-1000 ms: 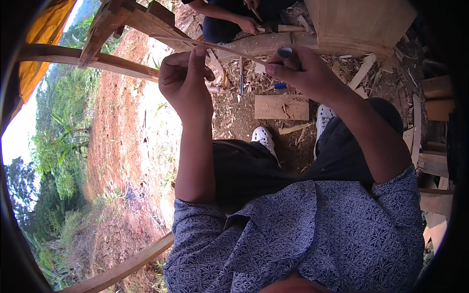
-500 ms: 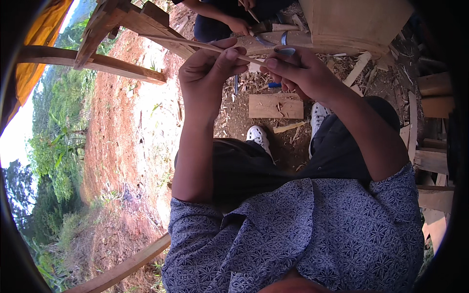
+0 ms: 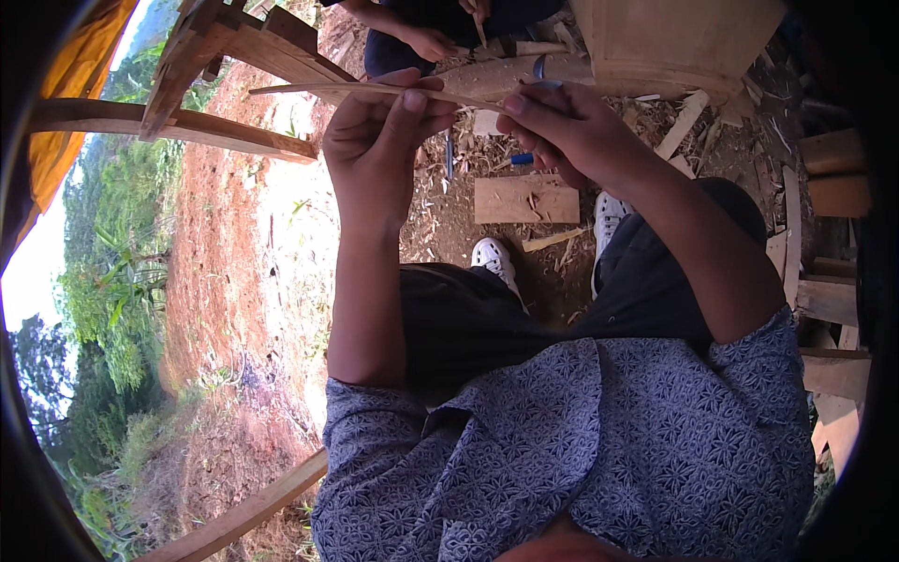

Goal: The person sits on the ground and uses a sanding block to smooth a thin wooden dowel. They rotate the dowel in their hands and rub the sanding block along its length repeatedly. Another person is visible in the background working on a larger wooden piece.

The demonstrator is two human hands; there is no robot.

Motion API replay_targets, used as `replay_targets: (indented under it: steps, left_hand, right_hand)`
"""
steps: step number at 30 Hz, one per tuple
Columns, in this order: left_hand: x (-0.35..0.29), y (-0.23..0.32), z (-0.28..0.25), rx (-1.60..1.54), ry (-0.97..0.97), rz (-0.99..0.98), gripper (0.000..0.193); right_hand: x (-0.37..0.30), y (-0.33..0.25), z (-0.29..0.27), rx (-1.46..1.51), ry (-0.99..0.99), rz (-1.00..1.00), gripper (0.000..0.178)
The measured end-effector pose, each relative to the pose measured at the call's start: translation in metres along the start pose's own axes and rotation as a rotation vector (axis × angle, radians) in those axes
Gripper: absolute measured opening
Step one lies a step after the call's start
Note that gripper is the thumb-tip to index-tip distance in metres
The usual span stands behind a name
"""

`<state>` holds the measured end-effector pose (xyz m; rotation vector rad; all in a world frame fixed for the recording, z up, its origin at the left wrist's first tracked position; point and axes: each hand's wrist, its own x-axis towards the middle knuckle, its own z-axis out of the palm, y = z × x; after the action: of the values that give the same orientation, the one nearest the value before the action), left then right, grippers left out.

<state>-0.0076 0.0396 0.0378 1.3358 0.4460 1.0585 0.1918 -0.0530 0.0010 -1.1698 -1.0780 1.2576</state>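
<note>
A long thin wooden stick (image 3: 318, 88) stretches across both my hands, bowed slightly. My left hand (image 3: 382, 131) is closed round its middle, thumb on top, and its thin end sticks out to the left. My right hand (image 3: 571, 122) pinches the stick's right end between thumb and fingers. A curved, shiny metal piece (image 3: 539, 67) shows just above my right fingers; I cannot tell whether that hand holds it. Below the hands, a flat wooden board (image 3: 526, 200) lies on the ground among shavings.
Another person's hand (image 3: 431, 44) is at work at the top, by a wooden beam (image 3: 496, 79). A large wooden panel (image 3: 674, 42) stands at the upper right. A blue-handled object (image 3: 523, 159) lies near the board. Timber framing (image 3: 187, 122) is at left, stacked wood (image 3: 833, 197) at right.
My left hand has shifted slightly left with the stick, whose left end now points further left and sits lower. The other person's hand has moved a little left.
</note>
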Motion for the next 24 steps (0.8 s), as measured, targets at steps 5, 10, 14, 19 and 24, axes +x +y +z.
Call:
replay_targets:
  steps: [5, 10, 14, 19, 24]
  left_hand:
    - [-0.0014, 0.0019, 0.0017, -0.090, -0.023, 0.066, 0.020]
    - [-0.0020, 0.0034, 0.0024, -0.076, 0.009, 0.088, 0.019]
    - [-0.0012, 0.0020, -0.0001, -0.056, 0.024, 0.109, 0.018]
    - [-0.0033, 0.0030, 0.0023, -0.033, 0.059, 0.095, 0.018]
    - [-0.0052, 0.0049, 0.0055, -0.062, 0.064, 0.093, 0.018]
  right_hand:
    - [-0.0036, -0.0041, 0.0016, -0.033, 0.001, -0.037, 0.037]
    - [-0.0050, -0.0047, 0.0054, -0.100, 0.051, -0.136, 0.033]
    - [-0.0064, -0.0093, 0.0055, -0.145, 0.088, -0.169, 0.027]
    - [-0.0041, -0.0053, 0.0058, -0.224, 0.169, -0.358, 0.017]
    - [-0.0046, -0.0011, 0.0037, -0.229, 0.158, -0.401, 0.013]
